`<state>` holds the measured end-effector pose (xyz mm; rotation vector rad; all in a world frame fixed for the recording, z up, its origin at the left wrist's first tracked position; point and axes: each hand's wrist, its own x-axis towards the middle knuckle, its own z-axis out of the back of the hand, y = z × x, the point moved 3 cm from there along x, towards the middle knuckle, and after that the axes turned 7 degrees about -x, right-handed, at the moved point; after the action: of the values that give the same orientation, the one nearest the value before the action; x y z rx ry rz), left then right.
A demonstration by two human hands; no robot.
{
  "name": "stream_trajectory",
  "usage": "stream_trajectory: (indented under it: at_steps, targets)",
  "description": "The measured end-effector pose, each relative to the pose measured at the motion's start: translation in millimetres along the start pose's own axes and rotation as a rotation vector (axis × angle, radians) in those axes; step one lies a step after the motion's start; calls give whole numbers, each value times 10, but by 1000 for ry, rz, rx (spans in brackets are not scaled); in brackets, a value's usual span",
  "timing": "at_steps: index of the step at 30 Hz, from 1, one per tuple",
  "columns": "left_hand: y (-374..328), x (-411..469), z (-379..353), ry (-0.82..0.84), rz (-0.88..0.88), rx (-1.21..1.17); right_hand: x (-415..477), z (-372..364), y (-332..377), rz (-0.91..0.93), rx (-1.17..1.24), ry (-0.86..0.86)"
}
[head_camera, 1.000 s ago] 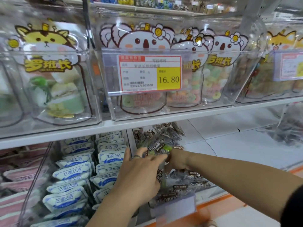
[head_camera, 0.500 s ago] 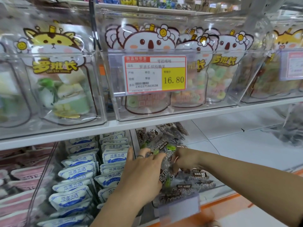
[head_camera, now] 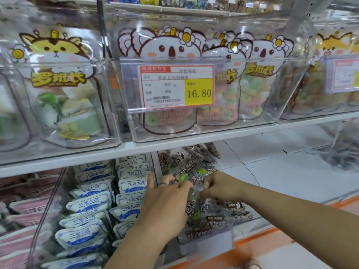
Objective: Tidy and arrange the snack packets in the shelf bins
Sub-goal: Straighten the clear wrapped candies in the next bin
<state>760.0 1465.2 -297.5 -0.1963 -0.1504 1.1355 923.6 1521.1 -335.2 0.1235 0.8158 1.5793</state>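
Both hands are inside the clear lower bin point(head_camera: 209, 243) that holds several dark brown snack packets point(head_camera: 196, 162) with green accents. My left hand point(head_camera: 165, 204), with a ring on one finger, lies flat on the packets at the bin's left side, fingers spread. My right hand point(head_camera: 219, 185) reaches in from the right, its fingers curled around the edge of one dark packet in the middle of the pile. The packets beneath both hands are partly hidden.
To the left stand bins of blue-and-white packets point(head_camera: 91, 204) and pink packets point(head_camera: 21, 210). The upper shelf point(head_camera: 174, 146) carries clear bins of cartoon koala bags point(head_camera: 171, 51) and tiger bags point(head_camera: 56, 74), with a 16.80 price tag point(head_camera: 176, 86). White floor lies at right.
Both hands have moved up and deeper into the dark-packet bin. The right hand has slid left toward the left hand, fingers closing on a packet.
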Motion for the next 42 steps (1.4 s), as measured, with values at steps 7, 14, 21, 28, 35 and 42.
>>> stream_trajectory:
  at_steps: [7,14,21,28,35,42]
  targets:
    - [-24,6,18,29,25,70,-65,-38,28,19,241,-55]
    - [-22,20,-5,36,30,77,-372,115,77,318,6,-474]
    - [-72,11,-31,10,7,73,-986,152,-181,230,228,-902]
    - [-266,175,5,55,-99,291,-1243,161,-312,230,450,-1157]
    - [-375,311,59,330,-188,359,-1124,262,-442,218,657,-1172]
    - [-540,694,220,314,-135,-17,-1159,440,-642,141,821,-1138]
